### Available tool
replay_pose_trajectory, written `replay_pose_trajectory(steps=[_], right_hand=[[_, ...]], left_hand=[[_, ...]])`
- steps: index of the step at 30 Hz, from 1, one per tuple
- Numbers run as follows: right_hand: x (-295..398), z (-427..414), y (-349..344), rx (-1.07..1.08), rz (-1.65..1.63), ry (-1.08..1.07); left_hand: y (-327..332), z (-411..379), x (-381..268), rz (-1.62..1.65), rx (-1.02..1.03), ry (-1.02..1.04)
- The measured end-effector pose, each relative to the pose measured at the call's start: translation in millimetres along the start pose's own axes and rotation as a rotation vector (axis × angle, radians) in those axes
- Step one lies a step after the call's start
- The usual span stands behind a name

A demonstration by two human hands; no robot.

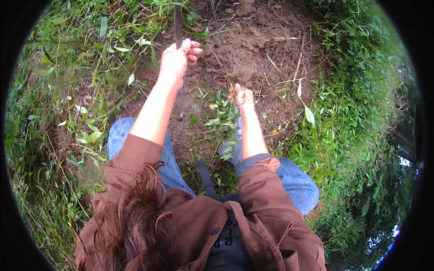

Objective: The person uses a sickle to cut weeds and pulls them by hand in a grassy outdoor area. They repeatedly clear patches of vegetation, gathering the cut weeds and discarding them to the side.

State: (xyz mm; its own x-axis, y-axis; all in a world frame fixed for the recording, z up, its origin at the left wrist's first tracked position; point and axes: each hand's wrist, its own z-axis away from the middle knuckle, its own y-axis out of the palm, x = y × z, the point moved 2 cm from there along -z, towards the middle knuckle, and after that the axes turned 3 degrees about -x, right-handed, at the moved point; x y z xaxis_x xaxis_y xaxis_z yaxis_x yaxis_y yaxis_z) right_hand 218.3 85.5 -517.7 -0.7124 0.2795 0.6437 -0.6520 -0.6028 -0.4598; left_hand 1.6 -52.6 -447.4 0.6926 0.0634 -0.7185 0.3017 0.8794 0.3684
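Note:
My left hand (174, 59) is closed around a dark, narrow, flat tool (178, 23), perhaps a blade; its far end runs out of the top of the view, so its kind cannot be told. In front of my right knee, my right hand (243, 96) grips a bunch of pulled green weeds (222, 117), blurred, with leaves hanging beside the wrist. Bare brown soil (251, 50) lies just ahead of both hands, with roots and dry stems on it.
Low green plants (352, 84) border the soil on the right, and taller grass and weeds (84, 84) on the left. My bent knees in jeans flank the soil near me. A dark strap (206, 178) hangs between my legs. Dry twigs (299, 57) lie at the soil's right side.

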Motion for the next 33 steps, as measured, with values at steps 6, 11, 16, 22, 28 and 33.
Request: replay_pose_trajectory(steps=[6, 11, 16, 22, 28, 33], right_hand=[[18.0, 5.2, -31.0, -0.286, 0.747, -0.276], [17.8, 48.3, -51.7, -0.234, 0.767, -0.272], [30.0, 73.0, -155.1, -0.408, 0.970, -0.364], [102.1, 86.6, -284.5, -0.424, 1.292, -0.265], [-45.9, 238.2, -465.1, -0.570, 1.601, 0.151], [-222.5, 555.0, -533.1, -0.607, 1.761, 0.448]], left_hand=[[11.3, -3.6, 8.1, -0.019, 0.034, 0.036], [21.7, -3.2, 12.1, 0.029, 0.085, 0.023], [24.9, -5.9, 10.3, 0.072, 0.091, 0.046], [31.4, 0.4, 18.0, 0.007, 0.112, 0.020], [40.3, 0.2, 24.8, 0.096, 0.167, 0.073], [25.9, -7.5, 28.8, 0.153, 0.172, 0.013]])
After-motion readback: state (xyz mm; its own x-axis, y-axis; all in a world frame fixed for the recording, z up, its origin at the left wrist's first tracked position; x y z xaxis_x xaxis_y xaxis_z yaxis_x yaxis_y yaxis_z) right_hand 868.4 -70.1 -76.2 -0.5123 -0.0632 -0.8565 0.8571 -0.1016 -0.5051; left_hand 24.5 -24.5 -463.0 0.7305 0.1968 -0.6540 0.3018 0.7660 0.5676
